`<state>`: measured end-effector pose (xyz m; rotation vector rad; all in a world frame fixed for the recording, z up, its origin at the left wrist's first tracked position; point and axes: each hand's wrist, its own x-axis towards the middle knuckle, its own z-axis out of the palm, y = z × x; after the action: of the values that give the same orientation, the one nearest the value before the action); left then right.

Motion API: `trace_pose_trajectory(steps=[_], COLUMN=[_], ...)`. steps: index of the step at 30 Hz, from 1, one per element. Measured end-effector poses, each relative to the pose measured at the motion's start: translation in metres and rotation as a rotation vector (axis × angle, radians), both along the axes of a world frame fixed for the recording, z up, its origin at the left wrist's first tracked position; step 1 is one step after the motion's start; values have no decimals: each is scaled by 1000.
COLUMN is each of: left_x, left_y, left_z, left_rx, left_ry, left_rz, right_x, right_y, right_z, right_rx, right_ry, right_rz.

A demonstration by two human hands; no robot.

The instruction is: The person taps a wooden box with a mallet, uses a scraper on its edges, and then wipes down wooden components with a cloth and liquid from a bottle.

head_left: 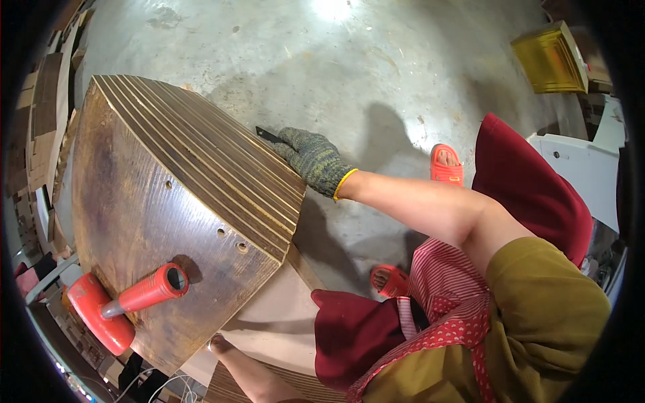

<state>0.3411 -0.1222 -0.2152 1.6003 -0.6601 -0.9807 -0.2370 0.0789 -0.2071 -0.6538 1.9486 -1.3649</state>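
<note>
Nearest to me, my left hand (225,349) is reaching in bare under the low edge of the stack of wooden boards (181,201); its fingers are hidden there, so I cannot tell whether they are spread or pressed together. On top of the stack, a red mallet (117,305) is lying near that edge. The stack is resting on a pale surface (279,312) below it. Further out, my right hand (314,160), in a grey knit glove, is curling its fingers around a small dark blade (267,135) against the striped board edges. Beyond, the bare concrete floor (322,60) is shining under a light, with a gold-coloured box (551,59) lying at its far right.
</note>
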Motion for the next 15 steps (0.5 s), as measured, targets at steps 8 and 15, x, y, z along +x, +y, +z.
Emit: trace_pose_trajectory(steps=[8, 15], left_x=[-45, -23], left_y=[23, 4], left_z=[8, 0], left_rx=[-87, -34], left_ry=[-34, -253], left_rz=[-16, -70], right_x=[1, -6], right_y=[-2, 0], right_z=[-17, -15], right_rx=[-17, -73], right_ry=[125, 128], right_rz=[-13, 40])
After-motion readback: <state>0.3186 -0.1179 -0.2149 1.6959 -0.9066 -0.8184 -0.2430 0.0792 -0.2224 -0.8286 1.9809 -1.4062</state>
